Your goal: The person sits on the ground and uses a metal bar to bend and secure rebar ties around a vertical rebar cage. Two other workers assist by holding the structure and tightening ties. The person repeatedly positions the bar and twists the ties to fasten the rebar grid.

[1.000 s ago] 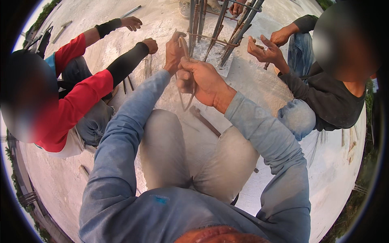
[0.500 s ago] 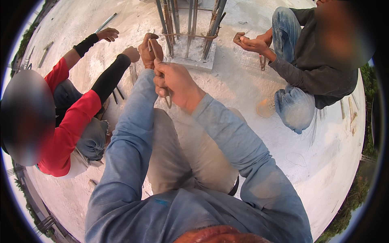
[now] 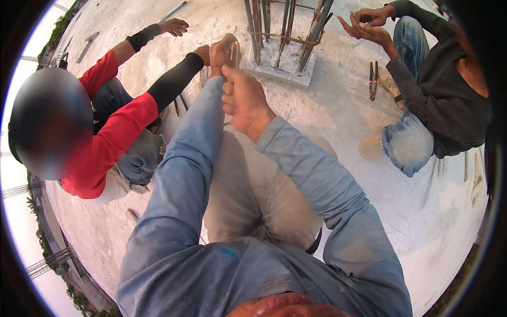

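My left hand (image 3: 224, 56) is closed near the foot of a cluster of steel reinforcing bars (image 3: 285, 24). A thin, pale metal rod (image 3: 234, 52) shows at its fingers; its full shape is hidden. Just below and to the right, my right hand (image 3: 246, 101) is in a fist, thumb pointing up toward the left hand. The fist seems to grip the lower part of the same rod, mostly covered by the fingers. A co-worker's hand (image 3: 202, 54) in a black sleeve reaches close beside my left wrist.
The bars rise from a low concrete block (image 3: 296, 74). At right, a second co-worker sits with both hands (image 3: 369, 29) raised; pincers (image 3: 373, 82) lie on the floor beside that person. A metal tube (image 3: 171, 11) lies at far left, and loose wires (image 3: 435, 177) at right.
The whole view has shifted, so things sit further right. My two hands remain close together at the rod. The right co-worker's hands have moved up and the pincers now show fully.
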Demonstrator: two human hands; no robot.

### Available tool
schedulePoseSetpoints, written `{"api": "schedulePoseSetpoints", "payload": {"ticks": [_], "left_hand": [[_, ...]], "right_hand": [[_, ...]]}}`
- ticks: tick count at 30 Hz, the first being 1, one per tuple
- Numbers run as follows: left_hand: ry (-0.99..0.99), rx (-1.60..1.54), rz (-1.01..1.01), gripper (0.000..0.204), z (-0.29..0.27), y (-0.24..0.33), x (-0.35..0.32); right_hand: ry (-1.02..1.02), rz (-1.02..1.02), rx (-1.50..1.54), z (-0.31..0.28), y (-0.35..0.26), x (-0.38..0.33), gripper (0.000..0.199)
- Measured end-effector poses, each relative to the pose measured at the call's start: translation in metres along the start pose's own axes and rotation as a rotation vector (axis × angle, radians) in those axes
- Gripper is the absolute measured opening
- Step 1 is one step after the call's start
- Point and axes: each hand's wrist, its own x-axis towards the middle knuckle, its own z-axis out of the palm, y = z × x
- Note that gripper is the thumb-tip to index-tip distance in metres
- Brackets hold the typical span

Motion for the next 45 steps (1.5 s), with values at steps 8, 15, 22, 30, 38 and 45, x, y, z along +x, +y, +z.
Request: {"api": "schedulePoseSetpoints", "payload": {"ticks": [8, 15, 22, 30, 38, 45], "left_hand": [[-0.065, 0.226, -0.130, 0.013, 0.018, -0.005, 0.015], [0.031, 0.235, -0.322, 0.016, 0.024, -0.019, 0.013], [0.069, 0.268, -0.624, 0.029, 0.052, -0.036, 0.002], [-0.371, -0.127, -0.482, 0.030, 0.050, -0.003, -0.014], [-1.031, -0.631, -1.007, 0.030, -0.026, -0.015, -0.030], [-0.897, -0.554, -1.041, 0.029, -0.037, -0.011, -0.039]], "right_hand": [[-0.053, -0.011, -0.036, -0.014, 0.001, -0.029, 0.023], [-0.082, -0.077, -0.236, -0.022, 0.000, -0.058, 0.019], [-0.119, -0.189, -0.475, -0.057, 0.009, -0.116, 0.031], [-0.092, -0.103, -0.372, -0.078, -0.042, -0.113, 0.036], [0.099, -0.166, -0.873, -0.165, -0.150, -0.054, 0.031], [0.365, 0.020, -0.919, -0.258, -0.123, 0.037, 0.032]]}}
